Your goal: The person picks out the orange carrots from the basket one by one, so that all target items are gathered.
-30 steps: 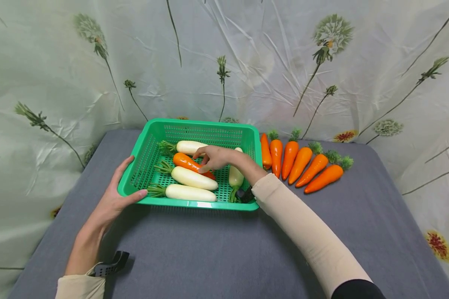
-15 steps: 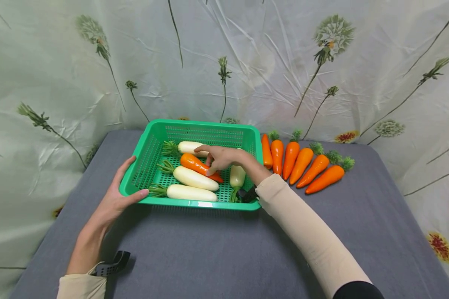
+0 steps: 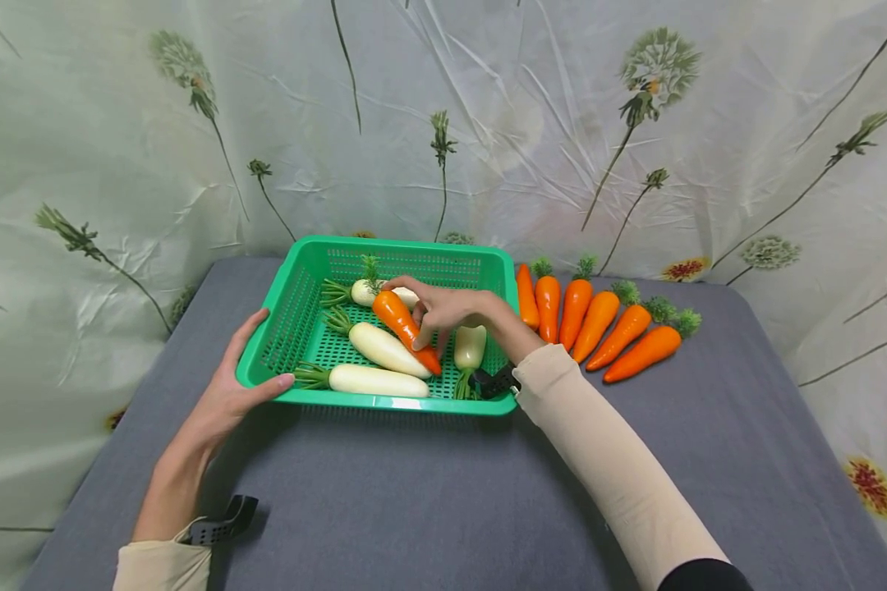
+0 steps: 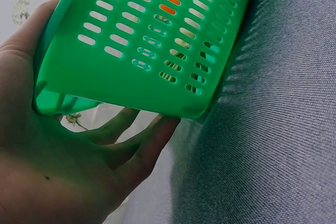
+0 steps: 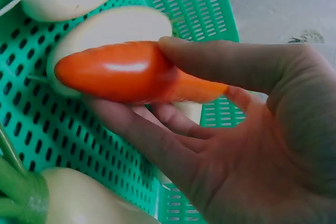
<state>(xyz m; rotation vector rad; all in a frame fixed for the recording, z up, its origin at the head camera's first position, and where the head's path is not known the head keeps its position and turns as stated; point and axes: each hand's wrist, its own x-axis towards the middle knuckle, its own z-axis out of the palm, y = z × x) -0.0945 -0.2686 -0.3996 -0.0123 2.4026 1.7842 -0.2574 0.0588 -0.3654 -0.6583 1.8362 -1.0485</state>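
My right hand (image 3: 449,310) holds an orange carrot (image 3: 395,315) with a green leafy top inside the green plastic basket (image 3: 402,402). The right wrist view shows the thumb on one side of the carrot and fingers on the other, near its pointed end. Beneath the carrot lies a white radish (image 3: 384,348); another white radish (image 3: 379,381) is by the near wall. A further white radish (image 3: 365,292) at the back is partly covered by the carrot and hand. My left hand (image 3: 231,396) grips the basket's left end, thumb over the rim, fingers outside.
Several carrots (image 3: 600,325) lie fanned out on the grey cloth (image 3: 414,501) right of the basket. A white radish (image 3: 469,348) lies crosswise at the basket's right end, beside the black wrist camera (image 3: 494,382). A floral curtain (image 3: 517,156) hangs behind the table.
The carrot has been lifted from between the white radishes, shifting right and turning steeper, its leafy top now visible. My left hand keeps its hold on the basket.
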